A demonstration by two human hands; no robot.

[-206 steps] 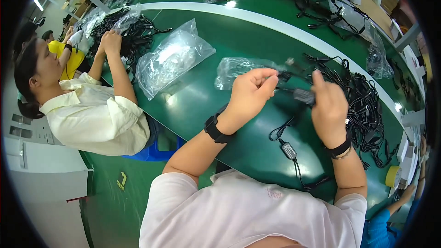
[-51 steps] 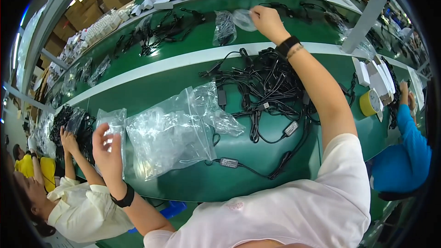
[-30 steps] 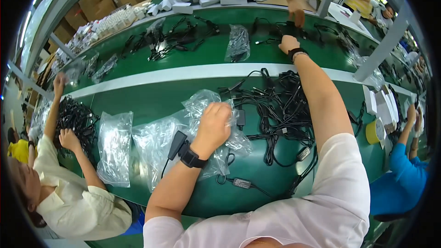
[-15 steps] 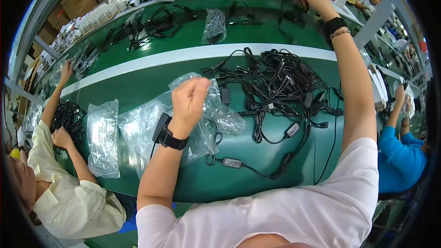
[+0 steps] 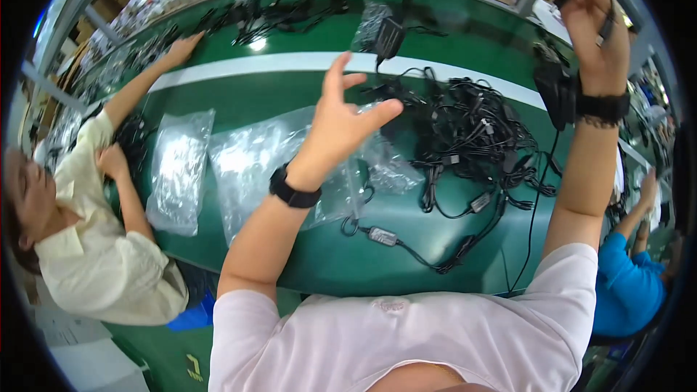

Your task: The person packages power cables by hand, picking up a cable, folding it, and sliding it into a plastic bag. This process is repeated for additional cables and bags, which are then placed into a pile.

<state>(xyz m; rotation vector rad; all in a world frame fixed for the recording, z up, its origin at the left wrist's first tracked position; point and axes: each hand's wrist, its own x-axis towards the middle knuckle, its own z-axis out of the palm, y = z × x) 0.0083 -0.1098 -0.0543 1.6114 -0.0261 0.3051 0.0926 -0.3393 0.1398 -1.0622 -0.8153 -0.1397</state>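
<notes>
The head view looks down on a green table (image 5: 406, 247) that serves as the landmark here. The left hand (image 5: 345, 120) is raised above the middle of the table with its fingers spread and nothing in it; a black watch (image 5: 294, 189) sits on that wrist. The right hand (image 5: 588, 14) is lifted high over the far right side of the table and is closed around a black cable (image 5: 541, 196), which drops down past the wrist to the near edge of the table. A black adapter (image 5: 390, 35) hangs in the air above the far half of the table, beyond the left hand. A tangled pile of black cables (image 5: 472, 131) lies on the right part of the table, between the two arms. Clear plastic bags (image 5: 247, 167) lie flat on the table under and to the left of the left forearm. At the left end of the table a co-worker in a pale shirt (image 5: 102, 261) stretches one hand (image 5: 181, 47) toward the far side, where more cables (image 5: 283, 11) lie.
</notes>
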